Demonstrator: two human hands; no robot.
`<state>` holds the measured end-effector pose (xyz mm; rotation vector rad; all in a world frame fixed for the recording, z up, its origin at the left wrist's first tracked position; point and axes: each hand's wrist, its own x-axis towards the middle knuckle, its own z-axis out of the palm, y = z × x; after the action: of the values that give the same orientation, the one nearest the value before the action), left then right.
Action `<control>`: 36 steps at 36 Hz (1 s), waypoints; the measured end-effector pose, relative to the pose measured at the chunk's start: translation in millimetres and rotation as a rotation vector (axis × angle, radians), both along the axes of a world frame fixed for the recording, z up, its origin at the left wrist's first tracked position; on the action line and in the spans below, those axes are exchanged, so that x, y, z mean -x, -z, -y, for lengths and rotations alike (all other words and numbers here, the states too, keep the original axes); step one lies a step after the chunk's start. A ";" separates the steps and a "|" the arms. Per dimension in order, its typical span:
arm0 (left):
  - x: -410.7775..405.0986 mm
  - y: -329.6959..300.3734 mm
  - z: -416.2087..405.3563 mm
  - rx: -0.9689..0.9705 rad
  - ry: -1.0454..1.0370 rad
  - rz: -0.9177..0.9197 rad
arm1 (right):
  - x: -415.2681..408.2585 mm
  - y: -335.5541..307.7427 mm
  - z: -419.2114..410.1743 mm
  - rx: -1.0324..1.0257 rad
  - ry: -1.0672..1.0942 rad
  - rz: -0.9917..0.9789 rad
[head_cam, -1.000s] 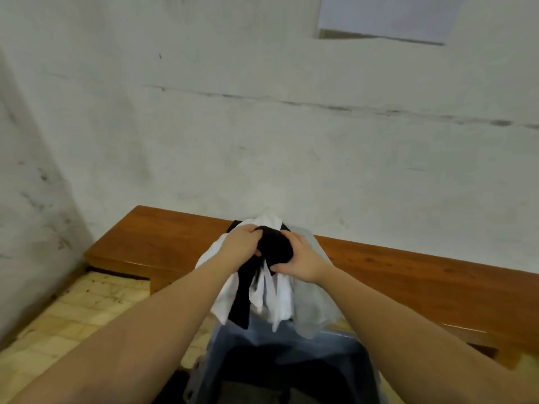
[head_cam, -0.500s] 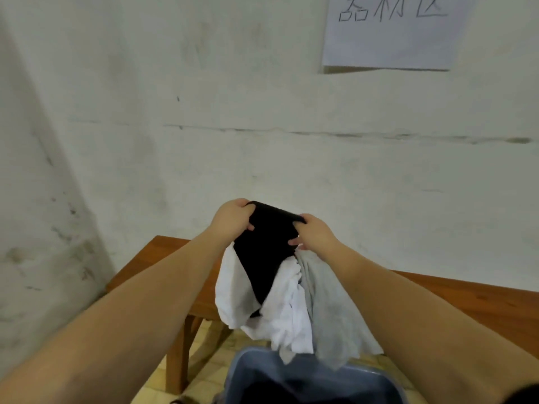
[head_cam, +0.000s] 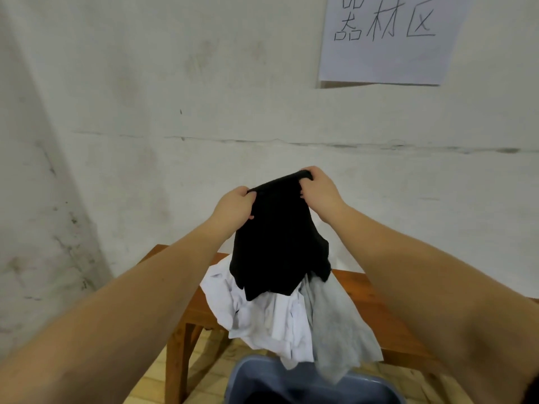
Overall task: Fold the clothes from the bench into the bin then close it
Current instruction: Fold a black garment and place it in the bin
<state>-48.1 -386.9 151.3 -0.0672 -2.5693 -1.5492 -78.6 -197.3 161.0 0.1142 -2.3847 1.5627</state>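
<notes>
Our left hand and right hand each pinch a top corner of the black garment, fingers curled over its edge. Half a second ago the two hands sat closer together and lower; now they have lifted and drawn apart, so the black cloth hangs more open between them, above the desk. We judge this as shaking it out before the first fold, so the folding itself has not yet begun. The black cloth looks thick, matte and limp, sagging in a rough trapezoid. Below it, draped over the desk's front edge, lie a crumpled white shirt with crisp creases and a soft grey cloth; whether these are caught up with the black one we cannot tell. The desk is warm varnished wood. In front of the desk, the blue-grey plastic bin stands open.
</notes>
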 end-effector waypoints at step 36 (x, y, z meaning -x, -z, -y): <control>-64.3 -76.7 30.1 -0.427 -0.142 -0.189 | -122.8 95.0 -123.7 -0.207 -0.287 0.441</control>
<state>16.2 -416.9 228.0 0.0145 -2.0102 -1.8925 44.2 -73.6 66.0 0.1775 -2.9877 1.5869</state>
